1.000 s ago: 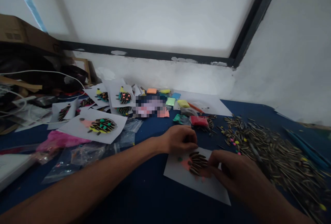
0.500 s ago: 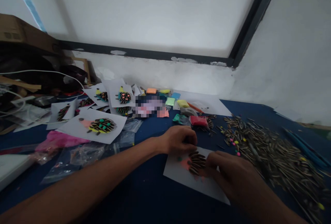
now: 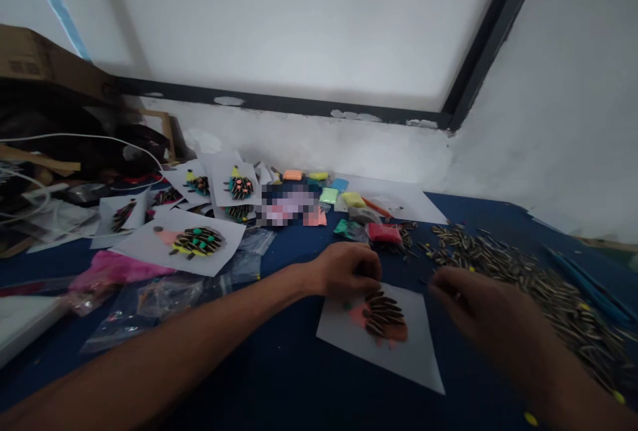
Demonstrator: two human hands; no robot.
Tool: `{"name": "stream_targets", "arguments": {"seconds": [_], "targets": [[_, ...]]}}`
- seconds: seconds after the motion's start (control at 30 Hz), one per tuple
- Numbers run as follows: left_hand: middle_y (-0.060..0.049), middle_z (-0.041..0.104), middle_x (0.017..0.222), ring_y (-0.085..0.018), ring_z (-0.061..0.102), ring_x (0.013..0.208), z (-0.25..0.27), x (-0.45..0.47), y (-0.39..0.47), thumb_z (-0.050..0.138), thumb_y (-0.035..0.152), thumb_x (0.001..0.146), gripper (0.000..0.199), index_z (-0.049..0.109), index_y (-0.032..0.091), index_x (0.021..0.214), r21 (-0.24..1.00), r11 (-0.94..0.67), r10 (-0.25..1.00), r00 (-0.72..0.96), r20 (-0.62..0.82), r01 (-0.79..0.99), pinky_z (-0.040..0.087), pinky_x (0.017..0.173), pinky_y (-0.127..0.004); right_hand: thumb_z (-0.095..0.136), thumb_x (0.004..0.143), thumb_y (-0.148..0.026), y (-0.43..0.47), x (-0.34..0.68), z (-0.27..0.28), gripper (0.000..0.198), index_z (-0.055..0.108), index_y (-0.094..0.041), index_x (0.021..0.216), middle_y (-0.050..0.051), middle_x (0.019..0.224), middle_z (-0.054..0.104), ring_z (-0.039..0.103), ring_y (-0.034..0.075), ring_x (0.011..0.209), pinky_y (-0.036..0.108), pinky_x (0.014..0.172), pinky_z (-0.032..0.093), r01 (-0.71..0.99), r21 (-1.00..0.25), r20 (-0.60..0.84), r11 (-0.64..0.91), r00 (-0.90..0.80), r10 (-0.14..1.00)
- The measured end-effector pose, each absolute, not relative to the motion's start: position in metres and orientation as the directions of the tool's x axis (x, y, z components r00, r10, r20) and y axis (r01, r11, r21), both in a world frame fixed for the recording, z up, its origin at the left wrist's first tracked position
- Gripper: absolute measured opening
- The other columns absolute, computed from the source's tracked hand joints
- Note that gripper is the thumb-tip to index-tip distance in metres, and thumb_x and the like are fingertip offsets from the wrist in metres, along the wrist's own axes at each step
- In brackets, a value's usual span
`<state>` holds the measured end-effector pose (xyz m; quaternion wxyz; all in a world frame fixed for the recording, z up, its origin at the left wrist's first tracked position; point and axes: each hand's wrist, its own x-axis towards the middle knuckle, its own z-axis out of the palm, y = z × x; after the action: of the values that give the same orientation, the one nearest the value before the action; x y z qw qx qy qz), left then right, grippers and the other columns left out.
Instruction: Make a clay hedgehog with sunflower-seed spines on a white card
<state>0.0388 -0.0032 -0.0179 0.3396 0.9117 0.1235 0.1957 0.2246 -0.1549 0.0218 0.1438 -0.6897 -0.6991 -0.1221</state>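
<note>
A white sheet of paper lies on the blue cloth with a hedgehog figure on it. The figure has a pink snout, an orange-brown body and striped sunflower seeds as spines over its upper left part. My left hand rests on the sheet's upper left edge, fingers curled in; what they may hold is hidden. Over the cloth right of the sheet is my right hand, smeared by motion, beside the heap of sunflower seeds. Its fingertips are too blurred to show whether they hold anything.
Finished-looking seed hedgehogs on paper, one with green dots, lie at the left. Coloured clay packs, including a red one, sit behind my hands. Plastic bags and a cardboard box are at the left.
My right hand has left the hedgehog figure and moved right, toward the seed heap, uncovering the figure's bare right side. My left hand has stayed on the sheet.
</note>
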Motion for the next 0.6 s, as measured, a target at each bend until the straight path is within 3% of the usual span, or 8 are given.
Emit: {"name": "stream_targets", "arguments": {"seconds": [0.13, 0.37, 0.6], "targets": [[0.0, 0.06, 0.079, -0.009, 0.053, 0.069, -0.017, 0.039, -0.004, 0.068, 0.021, 0.073, 0.009, 0.067, 0.016, 0.081, 0.668, -0.738, 0.364, 0.89, 0.275, 0.095, 0.038, 0.059, -0.02, 0.045, 0.081, -0.024, -0.15, 0.255, 0.016, 0.026, 0.071, -0.026, 0.084, 0.005, 0.084, 0.072, 0.067, 0.023, 0.062, 0.028, 0.047, 0.04, 0.994, 0.072, 0.361, -0.083, 0.052, 0.931], [0.0, 0.06, 0.081, -0.008, 0.052, 0.067, -0.016, 0.039, -0.006, 0.065, 0.019, 0.073, 0.008, 0.067, 0.016, 0.081, 0.672, -0.732, 0.379, 0.888, 0.262, 0.114, 0.037, 0.057, -0.02, 0.048, 0.085, -0.025, -0.14, 0.254, 0.006, 0.026, 0.071, -0.023, 0.098, 0.007, 0.091, 0.067, 0.067, 0.02, 0.076, 0.029, 0.061, 0.049, 1.0, -0.015, 0.259, 0.003, 0.001, 0.966], [-0.001, 0.06, 0.08, -0.009, 0.052, 0.067, -0.013, 0.039, -0.008, 0.065, 0.016, 0.072, 0.008, 0.066, 0.015, 0.08, 0.671, -0.732, 0.386, 0.884, 0.264, 0.119, 0.038, 0.058, -0.02, 0.046, 0.084, -0.016, -0.134, 0.245, 0.001, 0.016, 0.06, -0.02, 0.076, 0.006, 0.077, 0.061, 0.063, 0.019, 0.07, 0.027, 0.057, 0.043, 0.981, 0.189, 0.205, -0.051, 0.012, 0.979]]}}
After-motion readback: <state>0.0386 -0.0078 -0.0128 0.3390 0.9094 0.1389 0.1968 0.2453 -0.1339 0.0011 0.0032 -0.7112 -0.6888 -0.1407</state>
